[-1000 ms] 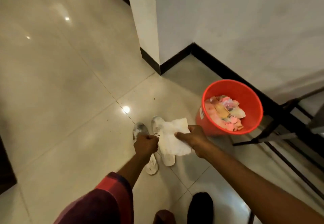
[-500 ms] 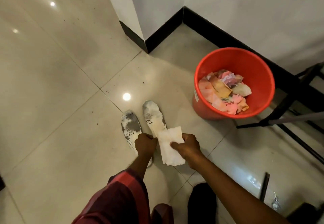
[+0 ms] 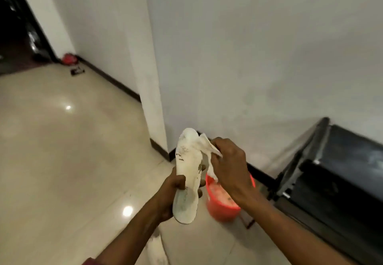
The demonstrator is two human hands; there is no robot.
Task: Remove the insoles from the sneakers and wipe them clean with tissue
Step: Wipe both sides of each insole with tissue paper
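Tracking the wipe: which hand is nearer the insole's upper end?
Right. The right hand holds the tissue against the upper end of the insole; the left hand grips the insole lower down, around its middle.

Floor (image 3: pixel 62 150) open left. Right blocked: red bucket (image 3: pixel 221 206) near, black cabinet (image 3: pixel 335 181) beyond, wall (image 3: pixel 259 57) far.

Orange bucket (image 3: pixel 219 208): standing on the floor near the right wall, holding pale scraps.
Black cabinet (image 3: pixel 342 181): sitting right of the bucket, against the wall.
Floor (image 3: pixel 62 150): glossy beige tiles reflecting bright spots.
Red object (image 3: pixel 69 58): lying far left, blurred.
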